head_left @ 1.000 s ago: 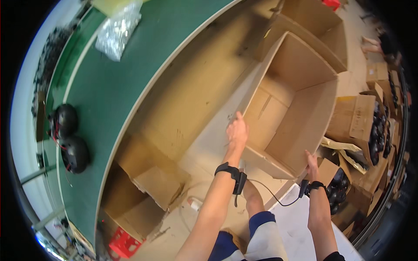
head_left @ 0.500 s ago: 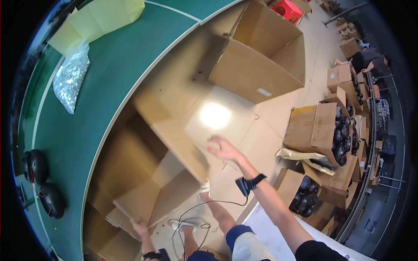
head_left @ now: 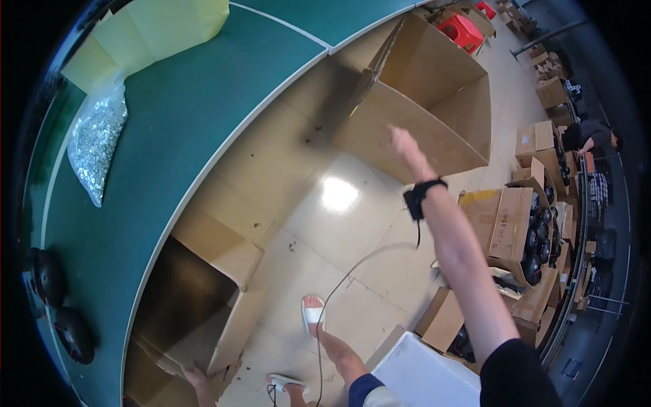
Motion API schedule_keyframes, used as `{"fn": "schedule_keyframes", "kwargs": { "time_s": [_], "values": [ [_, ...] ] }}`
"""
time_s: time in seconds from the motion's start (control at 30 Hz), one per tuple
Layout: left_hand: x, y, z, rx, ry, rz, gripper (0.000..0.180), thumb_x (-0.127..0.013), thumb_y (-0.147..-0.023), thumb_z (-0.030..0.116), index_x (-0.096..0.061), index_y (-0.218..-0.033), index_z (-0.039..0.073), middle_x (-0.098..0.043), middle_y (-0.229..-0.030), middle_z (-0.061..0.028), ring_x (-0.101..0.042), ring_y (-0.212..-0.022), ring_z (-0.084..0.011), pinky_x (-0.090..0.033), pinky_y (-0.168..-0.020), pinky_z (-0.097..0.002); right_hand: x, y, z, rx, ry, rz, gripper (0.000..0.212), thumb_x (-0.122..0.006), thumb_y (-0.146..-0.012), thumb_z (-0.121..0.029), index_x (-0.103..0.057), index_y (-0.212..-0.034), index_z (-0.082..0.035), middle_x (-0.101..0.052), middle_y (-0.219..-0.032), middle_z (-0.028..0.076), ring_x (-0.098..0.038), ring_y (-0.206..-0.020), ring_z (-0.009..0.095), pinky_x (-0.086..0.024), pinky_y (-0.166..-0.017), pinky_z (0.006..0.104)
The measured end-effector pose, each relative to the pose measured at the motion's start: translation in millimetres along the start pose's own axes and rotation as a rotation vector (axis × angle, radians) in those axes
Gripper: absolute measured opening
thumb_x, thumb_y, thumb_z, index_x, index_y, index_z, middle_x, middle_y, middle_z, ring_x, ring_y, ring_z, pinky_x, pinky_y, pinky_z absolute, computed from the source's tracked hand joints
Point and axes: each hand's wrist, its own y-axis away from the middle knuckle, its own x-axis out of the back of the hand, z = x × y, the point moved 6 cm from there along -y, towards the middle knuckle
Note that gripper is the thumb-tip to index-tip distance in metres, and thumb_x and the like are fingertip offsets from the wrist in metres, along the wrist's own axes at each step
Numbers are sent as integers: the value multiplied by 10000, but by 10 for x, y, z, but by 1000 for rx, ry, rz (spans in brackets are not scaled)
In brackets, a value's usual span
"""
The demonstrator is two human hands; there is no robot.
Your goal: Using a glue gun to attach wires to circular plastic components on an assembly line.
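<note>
At the lower left, an open cardboard box [head_left: 227, 332] stands on the floor beside the green table, its dark inside showing. My left hand [head_left: 196, 381] is on this box's near edge, fingers closed over the cardboard. My right hand [head_left: 409, 152] reaches far forward, holding nothing, with fingers stretched out. In the picture it overlaps the side of a larger open cardboard box [head_left: 434, 129]; whether it touches that side I cannot tell. A black strap with a small device [head_left: 424, 197] and a cable sits on my right wrist.
The green table [head_left: 203, 88] curves along the left, bearing a bag of small shiny parts [head_left: 98, 146], yellow sheets [head_left: 156, 34] and black rounded items [head_left: 73, 336]. At right stand boxes of black items [head_left: 512, 217] and a white surface [head_left: 420, 373]. Red stool [head_left: 462, 32] and another person [head_left: 591, 138] are farther off.
My right hand has moved forward and right, up to the larger box. The lower-left box has shifted down and toward the table, with my left hand still at its edge.
</note>
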Motion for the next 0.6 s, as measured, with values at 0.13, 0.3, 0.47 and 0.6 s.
{"fn": "schedule_keyframes", "kwargs": {
  "time_s": [0.13, 0.3, 0.47, 0.6],
  "values": [
    [119, 119, 218, -99, -147, -28, 563, -565, -948, 121, -323, -1426, -52, -465, -1370, -227, -487, -1220, -324, -372, -1048, -409, 248, 193, -294, 236, 193, 818, 667, -750, -709, -178, -461, -1299, -61, -444, -1323, 239, -468, -1182, 416, -434, -980, 479],
    [-59, 250, 378, -4, -3, -23, 549, -558, -935, 99, -341, -1420, -42, -486, -1344, -234, -487, -1220, -327, -361, -1052, -413, 993, -244, 191, 15, 182, 633, 791, -747, -721, -204, -377, -1417, -154, -533, -1289, 191, -526, -1167, 376, -448, -965, 458],
    [-107, 32, 225, -183, -133, -99, 522, -547, -925, 67, -369, -1403, -44, -501, -1322, -239, -493, -1209, -321, -373, -1039, -404, 464, -66, 172, 205, 147, 434, 467, -664, -716, -60, -649, -1178, -125, -663, -1049, 194, -628, -1012, 358, -512, -886, 419],
    [141, -87, 140, -160, -176, 29, 507, -543, -905, 25, -386, -1382, -41, -509, -1308, -220, -507, -1187, -314, -413, -1004, -394, -64, 720, -528, 464, -218, 391, 438, -621, -627, 56, -667, -1057, -12, -665, -939, 225, -629, -904, 416, -522, -831, 429]
  ]
}}
